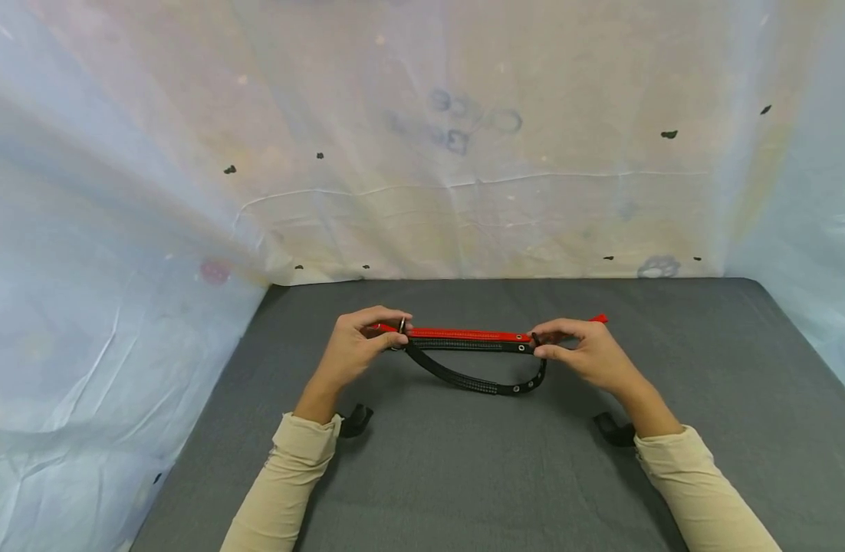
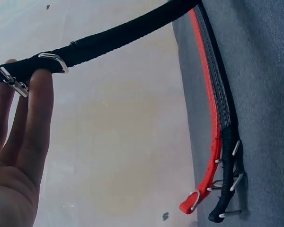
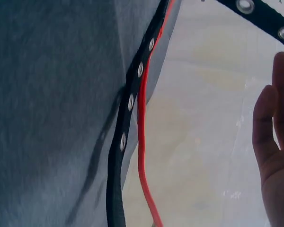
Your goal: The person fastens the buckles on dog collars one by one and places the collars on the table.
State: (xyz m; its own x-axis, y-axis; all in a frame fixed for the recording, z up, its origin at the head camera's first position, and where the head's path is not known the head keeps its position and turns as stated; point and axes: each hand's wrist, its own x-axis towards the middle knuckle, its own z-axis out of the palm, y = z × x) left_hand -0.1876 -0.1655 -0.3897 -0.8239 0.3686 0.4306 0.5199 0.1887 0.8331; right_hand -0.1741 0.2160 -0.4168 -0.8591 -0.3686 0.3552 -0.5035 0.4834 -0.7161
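In the head view, my left hand (image 1: pixel 353 345) and right hand (image 1: pixel 588 354) hold a bundle of collar-like straps stretched between them above the table. A red strap (image 1: pixel 467 334) runs along the top, with a black strap (image 1: pixel 457 344) just below it. Another black strap (image 1: pixel 457 376) sags in a loop underneath. Left fingers pinch near metal rings; the right thumb and fingers pinch the eyelet side. The left wrist view shows a metal buckle (image 2: pixel 14 82) and a D-ring (image 2: pixel 54 61) at the left fingers. Metal eyelets (image 3: pixel 130 102) dot a black strap in the right wrist view.
A grey cloth-covered table (image 1: pixel 478 475) lies under the hands. Pale printed sheeting (image 1: pixel 464 222) rises behind it and at both sides. Black wrist-worn pieces (image 1: pixel 356 421) stick out from both sleeves.
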